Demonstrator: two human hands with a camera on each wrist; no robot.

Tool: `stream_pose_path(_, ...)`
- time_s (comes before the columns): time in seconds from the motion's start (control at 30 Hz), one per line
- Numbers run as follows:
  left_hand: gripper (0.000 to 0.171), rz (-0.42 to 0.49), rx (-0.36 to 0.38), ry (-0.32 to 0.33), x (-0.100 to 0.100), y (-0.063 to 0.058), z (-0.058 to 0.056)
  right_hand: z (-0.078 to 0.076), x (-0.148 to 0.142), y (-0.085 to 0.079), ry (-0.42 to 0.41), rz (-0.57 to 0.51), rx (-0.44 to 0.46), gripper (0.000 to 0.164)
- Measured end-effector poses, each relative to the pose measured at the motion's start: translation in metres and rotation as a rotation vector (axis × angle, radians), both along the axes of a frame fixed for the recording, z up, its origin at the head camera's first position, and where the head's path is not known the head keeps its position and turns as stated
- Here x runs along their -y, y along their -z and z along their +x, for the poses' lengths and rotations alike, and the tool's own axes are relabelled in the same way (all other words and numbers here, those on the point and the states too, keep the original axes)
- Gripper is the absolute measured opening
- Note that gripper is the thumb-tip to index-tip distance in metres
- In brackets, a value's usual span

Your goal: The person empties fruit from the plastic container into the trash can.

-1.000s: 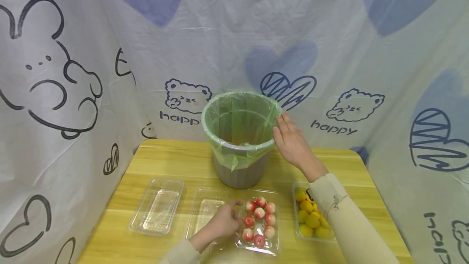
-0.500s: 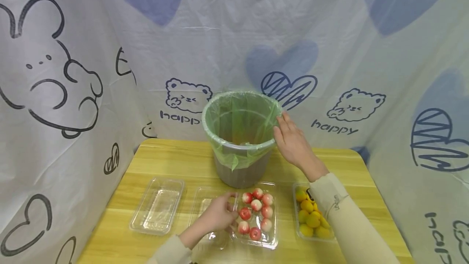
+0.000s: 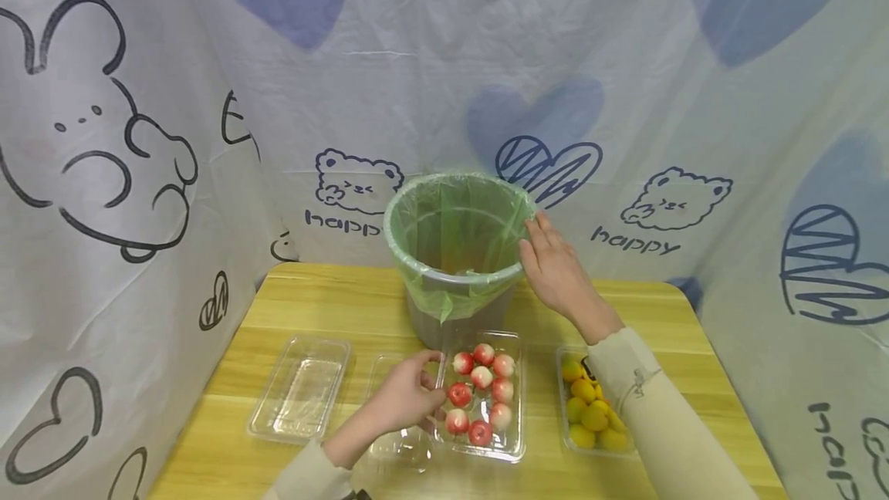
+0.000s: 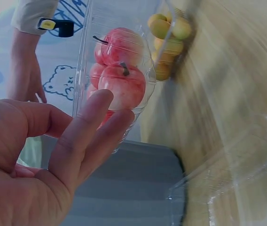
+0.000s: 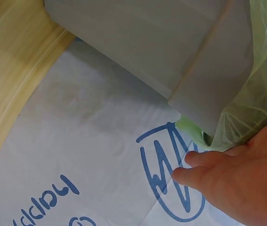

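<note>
My left hand grips the left side of a clear plastic tray between thumb and fingers. Several small red-and-white fruits with dark stems lie in it; in the left wrist view the tray looks tipped up, apparently because of that camera's angle. My right hand rests with straight fingers against the right rim of a grey bin lined with a green bag. In the right wrist view this hand lies against the bag; its palm side is hidden.
Another clear tray stands at the left. A second one lies partly under my left arm. Right of the fruit tray is a box of yellow fruits, partly behind my right sleeve. Printed cloth surrounds the wooden table.
The tray of red-and-white fruits has shifted a little left and away from me, toward the bin, with my left hand. My right hand has stayed on the bin rim.
</note>
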State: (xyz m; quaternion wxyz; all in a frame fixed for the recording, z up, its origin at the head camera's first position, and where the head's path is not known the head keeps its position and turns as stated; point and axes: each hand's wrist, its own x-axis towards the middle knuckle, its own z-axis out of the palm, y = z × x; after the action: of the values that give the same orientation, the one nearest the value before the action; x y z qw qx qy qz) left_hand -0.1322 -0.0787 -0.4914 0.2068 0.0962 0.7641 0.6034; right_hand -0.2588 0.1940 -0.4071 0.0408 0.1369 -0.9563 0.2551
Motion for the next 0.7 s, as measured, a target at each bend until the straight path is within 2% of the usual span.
stream_pose_path(0.27, 0.073, 0.02, 0.021, 0.002, 0.003, -0.017, 0.005, 0.0, 0.001, 0.0, 0.002, -0.003, -0.005, 0.068)
stream_pose_path(0.7, 0.068, -0.012, -0.062, 0.038, 0.011, -0.056, 0.011, 0.0, 0.001, 0.0, 0.008, 0.0, -0.015, 0.068)
